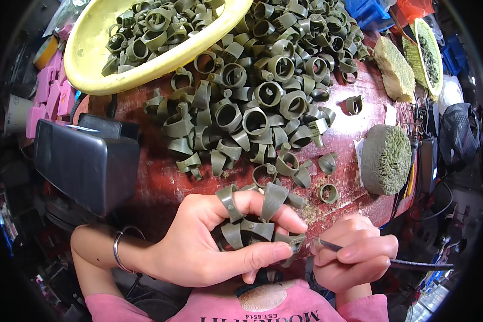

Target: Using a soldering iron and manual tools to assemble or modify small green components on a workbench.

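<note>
Olive wax rings mostly wait on the bench (heaped); left hand fingers grip several, right hand pinches a thin tool.

**Around the Red-Brown Table**

The red-brown table is the landmark. On its far left corner a yellow basin sits tilted, its rim overhanging the edge. A dark grey box stands at the table's left edge. Near the right edge lies a round green scouring pad, with a tan sponge block beyond it, farther back. Off the table's left side, pink blocks are stacked. Past the far right corner stands a green mesh basket.
</note>
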Demonstrator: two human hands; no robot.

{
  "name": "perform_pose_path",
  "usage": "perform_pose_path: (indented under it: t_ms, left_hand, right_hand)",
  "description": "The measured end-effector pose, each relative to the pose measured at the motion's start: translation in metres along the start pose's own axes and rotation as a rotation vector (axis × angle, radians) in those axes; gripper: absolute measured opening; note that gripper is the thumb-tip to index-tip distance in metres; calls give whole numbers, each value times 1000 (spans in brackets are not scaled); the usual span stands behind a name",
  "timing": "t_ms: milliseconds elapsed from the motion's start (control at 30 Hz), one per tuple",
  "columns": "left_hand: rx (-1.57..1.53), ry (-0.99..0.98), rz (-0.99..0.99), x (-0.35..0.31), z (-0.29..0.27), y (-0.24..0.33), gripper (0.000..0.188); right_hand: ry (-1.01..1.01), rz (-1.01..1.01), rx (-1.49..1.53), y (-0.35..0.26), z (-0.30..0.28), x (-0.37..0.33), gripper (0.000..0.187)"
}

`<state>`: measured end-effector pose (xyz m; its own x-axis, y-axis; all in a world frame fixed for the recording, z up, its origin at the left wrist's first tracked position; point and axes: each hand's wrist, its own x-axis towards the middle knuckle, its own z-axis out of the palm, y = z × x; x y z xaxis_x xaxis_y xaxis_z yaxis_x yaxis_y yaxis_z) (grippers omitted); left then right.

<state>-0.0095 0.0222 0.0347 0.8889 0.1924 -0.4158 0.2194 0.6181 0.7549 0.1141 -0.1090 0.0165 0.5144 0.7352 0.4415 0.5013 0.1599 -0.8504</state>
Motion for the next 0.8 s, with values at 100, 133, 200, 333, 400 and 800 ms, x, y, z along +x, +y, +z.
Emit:
perform_pose_path:
  t_ms: [100, 133, 200, 333, 400, 800]
  left_hand:
    - [8, -48, 174, 1, -2, -5, 23]
    - [37, -74, 307, 2, -4, -9, 24]
    - [-62, -88, 359, -1, -4, -11, 21]
    - [150, -139, 603, 4, -5, -9, 21]
    - [35, -145, 538, 3, -4, -14, 19]
    - [26, 98, 4, 2, 1, 6, 33]
  right_hand:
    - [-26, -65, -17, -1, -1, 1, 30]
    - [-21, -76, -1, -1, 1, -1, 30]
    - [47, -24, -42, -1, 1, -5, 29]
    - [9, -25, -104, -1, 3, 3, 23]
    - [-8, 28, -161, 4, -4, 7, 21]
    - [-184, -30, -609, 20, 6, 25, 22]
